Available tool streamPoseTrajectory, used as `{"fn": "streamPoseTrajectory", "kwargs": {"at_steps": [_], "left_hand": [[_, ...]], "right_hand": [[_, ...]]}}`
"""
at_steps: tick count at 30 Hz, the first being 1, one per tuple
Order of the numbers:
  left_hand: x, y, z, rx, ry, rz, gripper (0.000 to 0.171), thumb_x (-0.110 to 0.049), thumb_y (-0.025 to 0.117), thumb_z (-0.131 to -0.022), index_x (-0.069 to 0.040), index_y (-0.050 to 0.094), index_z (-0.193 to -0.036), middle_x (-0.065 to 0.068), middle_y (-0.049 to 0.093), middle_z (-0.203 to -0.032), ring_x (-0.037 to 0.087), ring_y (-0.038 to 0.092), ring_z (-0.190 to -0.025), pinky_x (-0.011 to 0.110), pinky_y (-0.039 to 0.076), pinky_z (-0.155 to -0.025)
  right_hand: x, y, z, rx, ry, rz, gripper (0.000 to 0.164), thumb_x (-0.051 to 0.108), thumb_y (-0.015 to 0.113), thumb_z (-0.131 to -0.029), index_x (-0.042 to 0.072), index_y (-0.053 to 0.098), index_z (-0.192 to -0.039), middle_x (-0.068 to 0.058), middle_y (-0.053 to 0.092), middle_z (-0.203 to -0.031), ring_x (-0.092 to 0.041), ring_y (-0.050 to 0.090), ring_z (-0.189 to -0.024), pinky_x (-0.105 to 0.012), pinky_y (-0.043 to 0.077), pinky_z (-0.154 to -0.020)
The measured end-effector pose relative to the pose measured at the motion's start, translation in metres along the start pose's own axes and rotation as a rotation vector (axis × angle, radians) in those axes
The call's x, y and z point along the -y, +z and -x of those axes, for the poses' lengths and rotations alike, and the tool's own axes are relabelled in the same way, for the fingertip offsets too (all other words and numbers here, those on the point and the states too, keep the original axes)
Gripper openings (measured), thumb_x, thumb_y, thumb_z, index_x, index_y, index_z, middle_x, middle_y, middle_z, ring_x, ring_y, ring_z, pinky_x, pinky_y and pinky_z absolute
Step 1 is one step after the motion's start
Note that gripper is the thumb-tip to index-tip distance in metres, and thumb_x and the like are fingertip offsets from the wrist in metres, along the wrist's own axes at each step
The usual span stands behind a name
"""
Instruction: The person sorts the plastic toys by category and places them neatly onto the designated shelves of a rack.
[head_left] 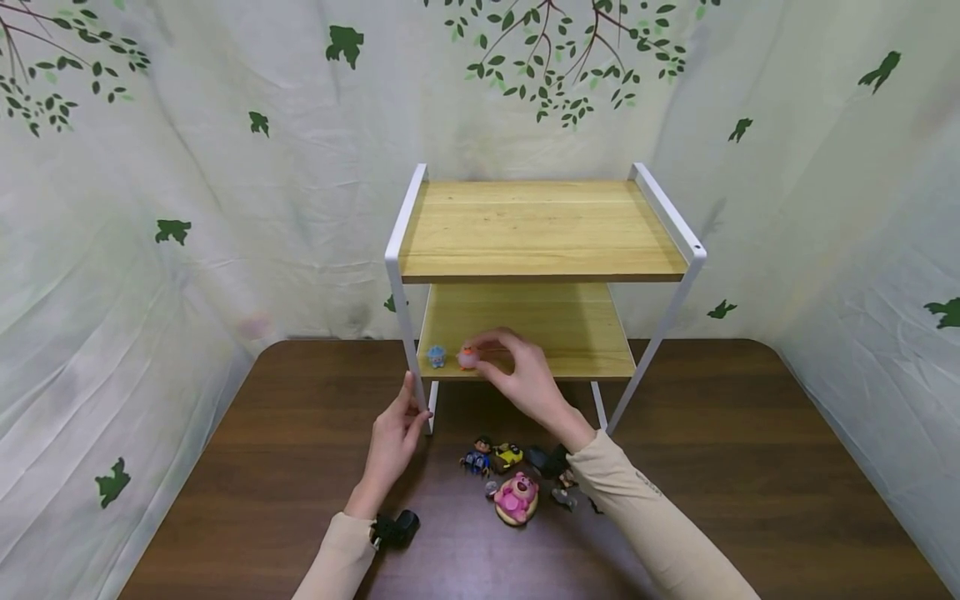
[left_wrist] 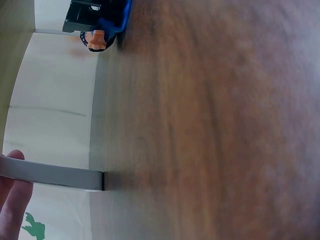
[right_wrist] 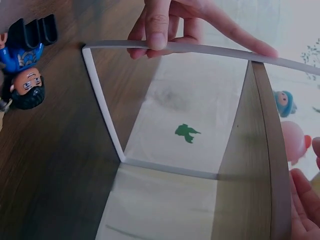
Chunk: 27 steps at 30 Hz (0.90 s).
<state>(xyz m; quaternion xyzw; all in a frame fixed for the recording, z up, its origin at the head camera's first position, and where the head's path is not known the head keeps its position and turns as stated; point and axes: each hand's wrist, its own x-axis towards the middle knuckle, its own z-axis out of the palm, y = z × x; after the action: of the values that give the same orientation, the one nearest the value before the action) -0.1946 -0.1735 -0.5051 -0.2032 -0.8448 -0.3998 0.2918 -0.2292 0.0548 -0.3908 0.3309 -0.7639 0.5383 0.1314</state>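
My left hand (head_left: 393,437) grips the front left white metal leg of a small two-tier shelf (head_left: 540,229), its thumb on one face and fingers behind. My right hand (head_left: 521,375) reaches to the lower board (head_left: 555,342), thumb and index finger curled about a small pink toy figure (head_left: 468,358) with an orange-red part on top. The figure stands near the board's front left. Beside it on the left stands a small blue toy figure (head_left: 437,357) with a hat-like top. Part of the right hand lies outside the right wrist view.
On the brown table in front of the shelf lie a pink bear toy (head_left: 516,497), a toy figure in blue (head_left: 477,457), a yellow-and-black toy (head_left: 507,455) and several dark small toys, partly behind my right forearm. A pale curtain with green leaves (head_left: 343,43) surrounds the table.
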Motion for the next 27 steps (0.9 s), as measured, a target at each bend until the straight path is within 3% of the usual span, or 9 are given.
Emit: {"fn": "streamPoseTrajectory", "kwargs": {"at_steps": [12,20,27], "left_hand": [[0.001,0.000,0.000,-0.020,0.031,-0.016,0.106,0.009,0.071,-0.079,-0.036,0.011,-0.154,0.012,0.059,-0.081,0.022,0.065,-0.064,0.035,0.057,-0.059],[0.002,0.002,0.000,-0.032,0.055,0.001,0.106,0.011,0.070,-0.079,-0.037,0.012,-0.154,0.012,0.060,-0.081,0.022,0.065,-0.063,0.035,0.057,-0.058],[0.002,0.001,0.000,-0.021,0.039,0.010,0.105,0.011,0.070,-0.080,-0.036,0.012,-0.154,0.012,0.060,-0.081,0.022,0.066,-0.064,0.036,0.057,-0.059]], "right_hand": [[0.002,-0.013,0.015,-0.020,0.044,-0.004,0.026,-0.004,0.070,-0.085,-0.005,0.063,-0.110,-0.019,0.065,-0.106,-0.032,0.063,-0.099,-0.044,0.052,-0.084],[0.041,-0.025,0.023,0.005,0.035,-0.002,0.023,-0.011,0.065,-0.085,-0.014,0.059,-0.107,-0.027,0.063,-0.102,-0.040,0.062,-0.093,-0.046,0.053,-0.081],[0.044,-0.029,0.031,0.010,0.050,-0.011,0.022,-0.008,0.064,-0.087,-0.012,0.059,-0.108,-0.026,0.063,-0.103,-0.038,0.062,-0.094,-0.047,0.052,-0.083]]}}
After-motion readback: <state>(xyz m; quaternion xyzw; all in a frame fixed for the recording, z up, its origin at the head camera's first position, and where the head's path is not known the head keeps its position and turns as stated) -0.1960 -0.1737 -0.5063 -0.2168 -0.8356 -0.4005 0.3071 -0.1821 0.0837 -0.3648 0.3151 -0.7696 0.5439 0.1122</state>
